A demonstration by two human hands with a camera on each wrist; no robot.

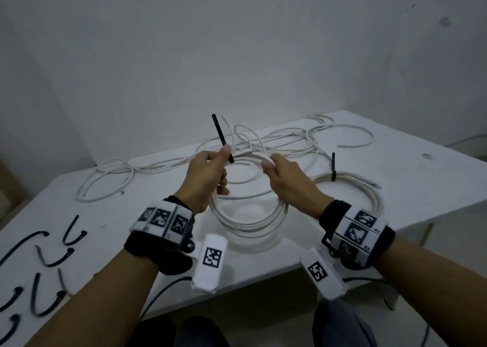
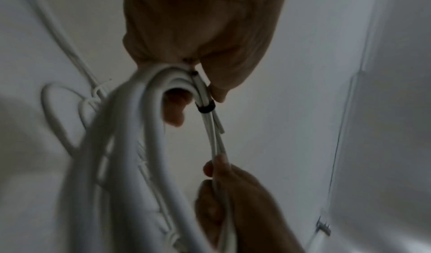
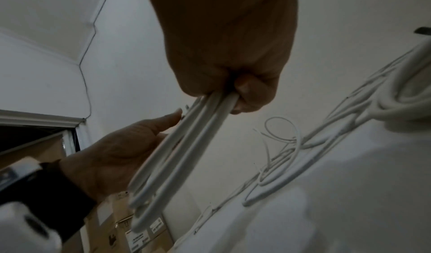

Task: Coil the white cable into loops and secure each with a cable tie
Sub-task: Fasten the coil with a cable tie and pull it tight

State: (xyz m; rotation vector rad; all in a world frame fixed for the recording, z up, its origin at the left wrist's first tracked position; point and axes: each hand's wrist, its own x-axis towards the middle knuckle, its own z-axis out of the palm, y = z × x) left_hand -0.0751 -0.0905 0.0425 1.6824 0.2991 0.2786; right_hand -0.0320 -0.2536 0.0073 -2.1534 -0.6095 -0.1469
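Note:
A coil of white cable (image 1: 247,216) is lifted off the white table (image 1: 421,178) between both hands. My left hand (image 1: 224,159) pinches the coil's top where a black cable tie (image 1: 220,133) circles the strands; its tail sticks up past my thumb. In the left wrist view the tie's band (image 2: 206,108) sits tight round the strands just below my left fingertips (image 2: 218,94). My right hand (image 1: 271,164) grips the same coil (image 3: 186,146) a little to the right, fingers curled round several strands. My left hand (image 3: 130,142) also appears lower left in the right wrist view.
A second white coil (image 1: 369,196) with its own black tie (image 1: 333,167) lies on the table at the right. Loose white cable (image 1: 290,141) sprawls across the back. Several spare black cable ties (image 1: 52,257) lie at the near left. Walls stand close behind.

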